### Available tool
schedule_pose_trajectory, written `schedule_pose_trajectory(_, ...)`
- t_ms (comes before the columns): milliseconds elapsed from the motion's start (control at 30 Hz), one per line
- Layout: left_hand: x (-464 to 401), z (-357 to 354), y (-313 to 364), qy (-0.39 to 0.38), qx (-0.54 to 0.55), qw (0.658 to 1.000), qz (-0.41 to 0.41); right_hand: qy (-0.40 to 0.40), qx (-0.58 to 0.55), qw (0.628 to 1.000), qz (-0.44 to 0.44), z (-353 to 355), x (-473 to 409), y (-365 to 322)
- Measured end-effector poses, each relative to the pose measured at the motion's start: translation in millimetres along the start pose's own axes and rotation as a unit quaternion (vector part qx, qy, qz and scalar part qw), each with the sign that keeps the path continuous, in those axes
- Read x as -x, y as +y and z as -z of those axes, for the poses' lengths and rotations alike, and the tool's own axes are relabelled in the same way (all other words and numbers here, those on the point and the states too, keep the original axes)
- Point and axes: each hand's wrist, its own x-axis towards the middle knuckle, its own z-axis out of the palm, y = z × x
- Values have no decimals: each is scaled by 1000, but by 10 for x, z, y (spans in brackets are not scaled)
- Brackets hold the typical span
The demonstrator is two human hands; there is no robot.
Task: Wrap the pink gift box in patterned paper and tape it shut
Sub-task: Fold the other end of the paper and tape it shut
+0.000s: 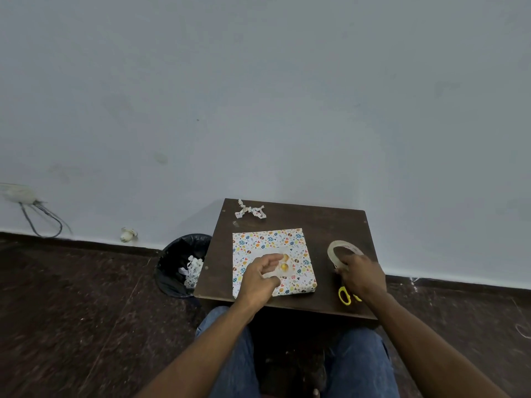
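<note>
The gift box (273,242) lies flat in the middle of the small dark table (321,222), fully covered in white paper with colourful egg patterns; no pink shows. My left hand (260,278) rests on its near left part, fingers loosely bent, beside a pale patch with two gold spots. At the table's right side, my right hand (362,275) grips the near rim of a roll of clear tape (343,249) that stands tilted on the table.
Yellow-handled scissors (346,295) lie at the table's near right corner, partly under my right wrist. A twisted paper scrap (250,211) sits at the far edge. A black bin (184,264) with paper offcuts stands left of the table. The wall is close behind.
</note>
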Motion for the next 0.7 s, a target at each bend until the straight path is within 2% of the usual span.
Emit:
schedule_pose_trajectory(167,-18,41,-3,-3,-6,1000,-1,-68,21,997,-16,-66,-67,-37)
schedule_pose_trajectory(233,-31,47,-13,-3,-5,1000,-2,-30,1,1000,-3,-51,-29,-101)
schedule_pose_trajectory(300,-33,53,-34,-7,-4,1000,-4,24,-126,992,15,-14,43,-239)
schedule_pose_trajectory(333,-32,50,-44,-10,-6,1000,-6,19,-236,971,19,24,94,-337)
schedule_pose_trajectory(400,-31,33,-50,-13,-4,1000,-9,-22,-435,900,28,135,205,-592)
schedule_pose_trajectory(433,-29,26,-49,-13,0,1000,-8,-44,-497,866,34,199,255,-720)
schedule_pose_trajectory(467,-24,15,-45,-12,4,1000,-6,-68,-536,841,36,248,300,-837)
schedule_pose_trajectory(533,-24,3,-52,-10,10,1000,-3,-101,-571,814,24,271,350,-1007)
schedule_pose_trajectory(700,-19,51,-88,-4,7,1000,-8,-110,-604,789,-20,169,364,-1129)
